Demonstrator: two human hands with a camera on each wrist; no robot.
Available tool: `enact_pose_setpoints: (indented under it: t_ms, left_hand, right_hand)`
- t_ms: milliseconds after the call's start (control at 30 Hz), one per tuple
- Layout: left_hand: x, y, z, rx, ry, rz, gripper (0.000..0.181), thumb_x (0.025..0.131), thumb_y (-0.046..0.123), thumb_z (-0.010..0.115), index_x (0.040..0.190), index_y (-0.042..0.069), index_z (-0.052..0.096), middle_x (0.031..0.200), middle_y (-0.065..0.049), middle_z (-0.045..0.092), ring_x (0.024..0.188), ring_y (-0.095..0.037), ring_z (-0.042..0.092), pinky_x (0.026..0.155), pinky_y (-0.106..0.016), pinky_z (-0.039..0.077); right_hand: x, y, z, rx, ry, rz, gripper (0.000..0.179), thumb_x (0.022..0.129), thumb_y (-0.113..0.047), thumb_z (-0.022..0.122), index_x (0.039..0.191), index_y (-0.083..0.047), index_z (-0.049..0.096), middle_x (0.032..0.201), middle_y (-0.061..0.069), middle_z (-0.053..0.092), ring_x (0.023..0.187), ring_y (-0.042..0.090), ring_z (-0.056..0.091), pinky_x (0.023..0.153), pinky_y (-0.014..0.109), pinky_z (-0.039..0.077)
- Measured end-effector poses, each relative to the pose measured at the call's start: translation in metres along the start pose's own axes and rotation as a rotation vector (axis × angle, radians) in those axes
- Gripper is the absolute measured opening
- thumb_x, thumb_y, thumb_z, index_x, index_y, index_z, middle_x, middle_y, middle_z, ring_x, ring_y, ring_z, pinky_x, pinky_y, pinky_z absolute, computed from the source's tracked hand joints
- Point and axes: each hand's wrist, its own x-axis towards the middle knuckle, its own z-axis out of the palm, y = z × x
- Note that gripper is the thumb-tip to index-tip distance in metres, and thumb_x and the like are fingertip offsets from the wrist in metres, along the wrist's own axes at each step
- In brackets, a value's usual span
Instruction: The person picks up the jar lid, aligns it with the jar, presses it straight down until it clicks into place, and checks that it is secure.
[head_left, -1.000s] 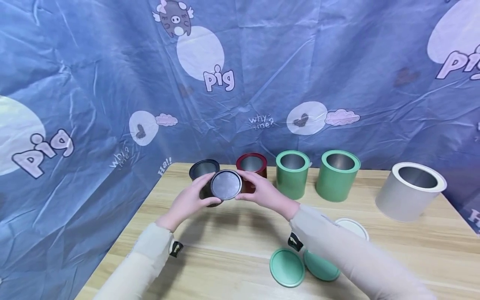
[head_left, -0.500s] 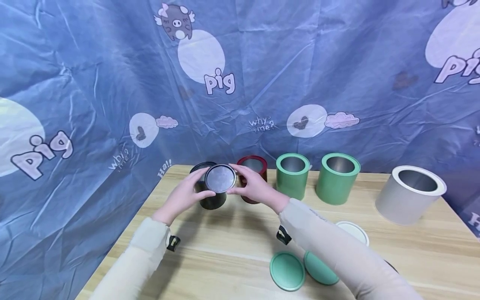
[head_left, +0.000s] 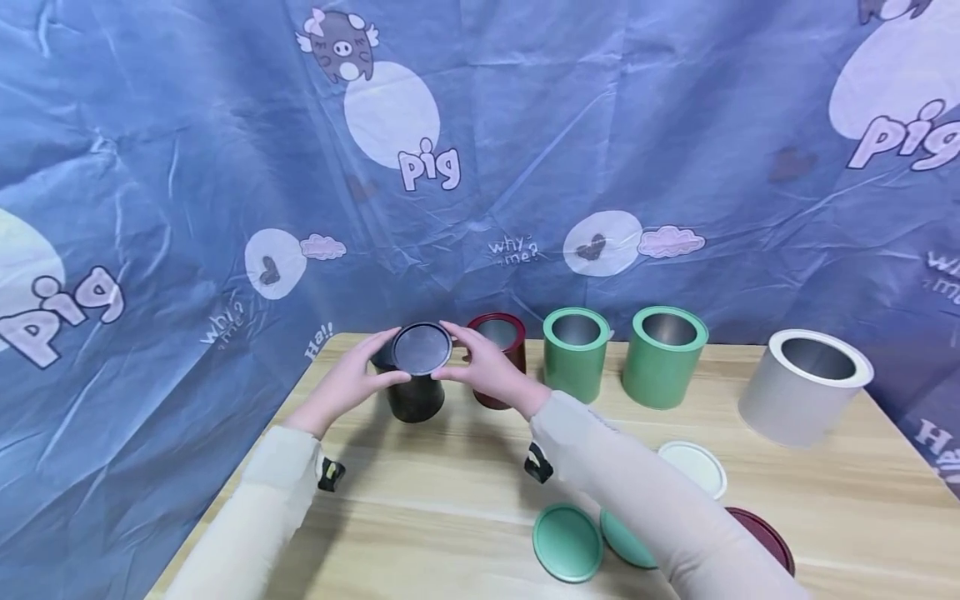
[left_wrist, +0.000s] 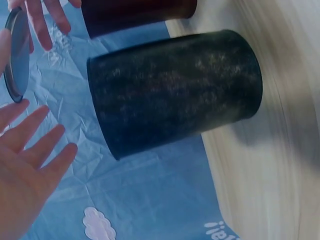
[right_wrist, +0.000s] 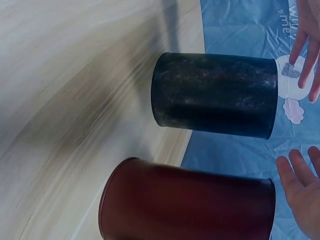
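A round dark lid (head_left: 422,349) is held between both hands, in front of and above the black can (head_left: 416,402) in the head view. My left hand (head_left: 347,382) pinches the lid's left edge between thumb and fingers. My right hand (head_left: 487,367) pinches its right edge the same way. In the left wrist view the lid (left_wrist: 20,55) appears edge-on, apart from the rim of the can (left_wrist: 175,92). The black can stands upright on the table; its opening is mostly hidden. A dark red can (head_left: 517,354) stands open just right of it, partly behind my right hand.
Two open green cans (head_left: 576,362) (head_left: 663,367) and a white can (head_left: 798,400) continue the row rightward. Two green lids (head_left: 567,543) (head_left: 626,542), a white lid (head_left: 693,467) and a dark red lid (head_left: 765,537) lie nearer on the wooden table (head_left: 420,533). A blue printed cloth (head_left: 480,200) hangs behind.
Both hands have carried the dark lid leftward and slightly upward, closer over the black can. More of the red can shows, and the dark red lid has come into view beside my right sleeve.
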Motion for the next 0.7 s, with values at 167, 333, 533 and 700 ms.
enact_pose_setpoints:
  t_ms: [167, 333, 533, 700]
  left_hand:
    - [0.001, -0.011, -0.004, -0.042, -0.01, 0.018, 0.073, 0.084, 0.023, 0.076, 0.145, 0.004, 0.042, 0.148, -0.021, 0.043, 0.136, -0.04, 0.041, 0.112, -0.055, 0.031]
    - [0.006, -0.021, -0.002, -0.098, -0.012, 0.028, 0.071, 0.085, 0.019, 0.075, 0.145, 0.002, 0.041, 0.148, -0.022, 0.042, 0.135, -0.041, 0.041, 0.111, -0.054, 0.034]
    - [0.008, -0.031, -0.001, -0.14, -0.002, 0.029, 0.069, 0.087, 0.015, 0.072, 0.146, 0.0, 0.039, 0.148, -0.025, 0.041, 0.137, -0.041, 0.038, 0.11, -0.054, 0.035]
    - [0.011, -0.037, 0.0, -0.153, 0.021, 0.032, 0.068, 0.087, 0.013, 0.071, 0.145, -0.001, 0.039, 0.147, -0.027, 0.04, 0.136, -0.042, 0.038, 0.11, -0.054, 0.036]
  right_hand:
    - [0.005, -0.004, 0.007, 0.059, -0.009, 0.027, 0.078, 0.081, -0.02, 0.079, 0.147, -0.006, 0.04, 0.147, 0.013, 0.047, 0.125, 0.029, 0.053, 0.101, 0.046, 0.048]
    - [0.01, -0.002, 0.01, 0.052, 0.004, 0.042, 0.077, 0.081, -0.02, 0.079, 0.147, -0.006, 0.04, 0.145, 0.014, 0.049, 0.125, 0.028, 0.053, 0.101, 0.046, 0.048]
    - [0.019, 0.003, 0.017, 0.055, 0.031, 0.039, 0.074, 0.082, -0.023, 0.078, 0.146, -0.01, 0.042, 0.141, 0.011, 0.053, 0.123, 0.025, 0.056, 0.099, 0.041, 0.05]
    - [0.026, 0.01, 0.022, 0.081, 0.036, 0.04, 0.073, 0.082, -0.024, 0.078, 0.146, -0.012, 0.043, 0.136, 0.01, 0.057, 0.123, 0.024, 0.055, 0.099, 0.042, 0.05]
